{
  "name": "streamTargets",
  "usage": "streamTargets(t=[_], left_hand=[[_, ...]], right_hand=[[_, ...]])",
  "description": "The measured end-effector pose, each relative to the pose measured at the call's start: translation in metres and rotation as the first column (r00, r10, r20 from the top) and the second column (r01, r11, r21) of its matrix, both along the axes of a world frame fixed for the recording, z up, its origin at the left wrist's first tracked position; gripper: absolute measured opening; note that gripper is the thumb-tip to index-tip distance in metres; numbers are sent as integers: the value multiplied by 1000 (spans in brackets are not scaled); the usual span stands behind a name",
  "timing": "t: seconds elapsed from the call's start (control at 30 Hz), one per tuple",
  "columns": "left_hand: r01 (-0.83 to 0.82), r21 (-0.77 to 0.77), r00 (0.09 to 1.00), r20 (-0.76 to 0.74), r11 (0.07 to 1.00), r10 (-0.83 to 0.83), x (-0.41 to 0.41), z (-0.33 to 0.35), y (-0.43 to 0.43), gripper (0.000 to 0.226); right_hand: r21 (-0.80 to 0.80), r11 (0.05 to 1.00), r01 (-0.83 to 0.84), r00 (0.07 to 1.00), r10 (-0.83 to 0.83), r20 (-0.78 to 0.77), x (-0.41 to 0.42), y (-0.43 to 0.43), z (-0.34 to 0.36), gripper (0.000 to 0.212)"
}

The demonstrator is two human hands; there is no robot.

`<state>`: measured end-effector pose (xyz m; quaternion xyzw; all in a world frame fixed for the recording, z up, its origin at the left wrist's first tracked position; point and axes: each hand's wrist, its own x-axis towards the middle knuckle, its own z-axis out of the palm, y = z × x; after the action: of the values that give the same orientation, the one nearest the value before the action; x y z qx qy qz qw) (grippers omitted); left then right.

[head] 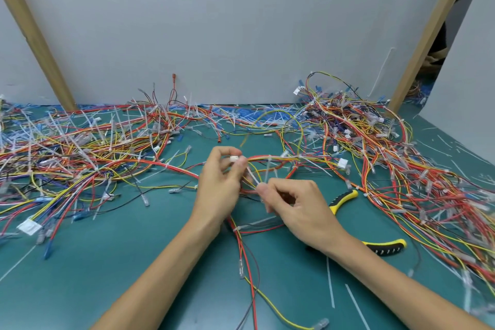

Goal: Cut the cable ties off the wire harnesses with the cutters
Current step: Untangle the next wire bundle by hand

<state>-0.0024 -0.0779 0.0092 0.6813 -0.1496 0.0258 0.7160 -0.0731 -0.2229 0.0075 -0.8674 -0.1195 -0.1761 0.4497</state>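
Note:
A wire harness (270, 162) of red, yellow and orange wires runs across the middle of the green mat (107, 262). My left hand (219, 185) pinches its white connector (234, 158) between thumb and fingers. Close to the right, my right hand (297, 209) pinches a thin white cable tie (254, 178) on the same harness. The cutters (375, 245), with yellow and black handles, lie on the mat beside and partly under my right wrist; no hand holds them.
A big tangle of harnesses (80, 147) covers the left of the mat, another pile (388, 147) the right. Cut cable ties (330, 284) lie scattered near the front right. A grey wall (241, 35) with wooden posts closes the back.

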Motion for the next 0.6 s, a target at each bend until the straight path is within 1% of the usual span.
streamTargets(t=[0.1, 0.13, 0.17, 0.2, 0.27, 0.3, 0.4, 0.47, 0.53, 0.6], left_hand=[[-13, -269, 995, -99, 963, -14, 7, 10, 14, 6], [-11, -335, 992, -121, 942, -31, 9, 14, 18, 6], [-11, -394, 989, -138, 919, -48, 10, 18, 21, 6], [-8, -455, 986, -152, 890, -69, 12, 22, 24, 6], [5, -577, 976, -173, 816, -129, 14, 30, 28, 6], [13, -622, 971, -180, 783, -158, 14, 33, 30, 5], [4, -681, 957, -209, 732, -200, 11, 35, 28, 5], [-7, -712, 947, -229, 702, -223, 8, 34, 24, 11], [-2, -741, 937, -236, 672, -257, 8, 31, 21, 21], [35, -733, 930, -226, 679, -291, 9, 27, 18, 31]], right_hand=[[132, 984, 124, 990, -130, 45, -3, -6, 0, 57], [139, 974, 178, 982, -186, 45, -2, -7, 0, 55], [99, 968, 228, 972, -233, 38, 0, -8, -1, 49], [37, 962, 269, 962, -271, 29, 1, -8, -2, 39], [-48, 947, 317, 948, -314, 46, 3, -5, -3, 13], [-65, 942, 330, 943, -325, 78, 2, -4, -3, 9], [-79, 934, 350, 906, -316, 281, -3, -1, -2, 19], [-145, 926, 350, 889, -280, 361, -6, 2, 0, 25], [-198, 923, 330, 904, -249, 347, -8, 4, -1, 31], [-149, 952, 267, 943, -226, 243, -8, 6, -3, 32]])
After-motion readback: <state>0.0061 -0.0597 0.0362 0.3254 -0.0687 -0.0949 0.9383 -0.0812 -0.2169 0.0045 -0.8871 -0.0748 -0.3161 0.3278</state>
